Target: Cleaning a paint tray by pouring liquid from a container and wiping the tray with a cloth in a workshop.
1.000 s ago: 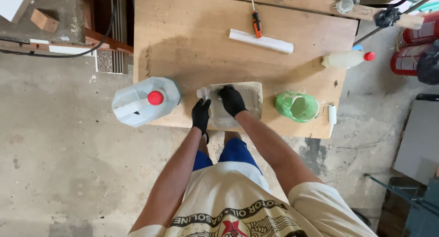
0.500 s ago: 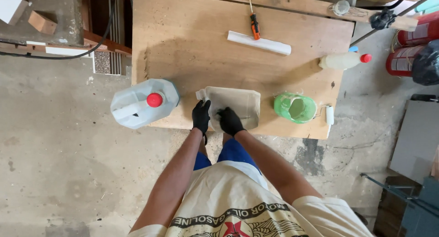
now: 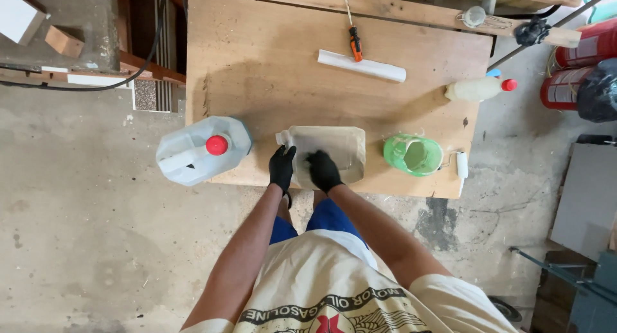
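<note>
Seen from above, both bare arms are reaching forward and slightly inward, elbows bent, forearms converging. Each hand is wearing a black glove. The left hand (image 3: 281, 168) is pointing fingers forward, held narrow and edge-on. The right hand (image 3: 323, 171) is lying just beside it, palm down, fingers curled loosely. The two hands are sitting close together, not touching.

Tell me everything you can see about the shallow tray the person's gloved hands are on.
The tray is a shallow rectangle with rounded corners, pale beige and dull, plastic by its look. It lies flat near the front edge of the wooden table, between a big clear jug with a red cap and a green tub. The left hand, in a black glove, grips its left rim; the right hand, also gloved, presses inside it. Its contents cannot be made out.
</note>
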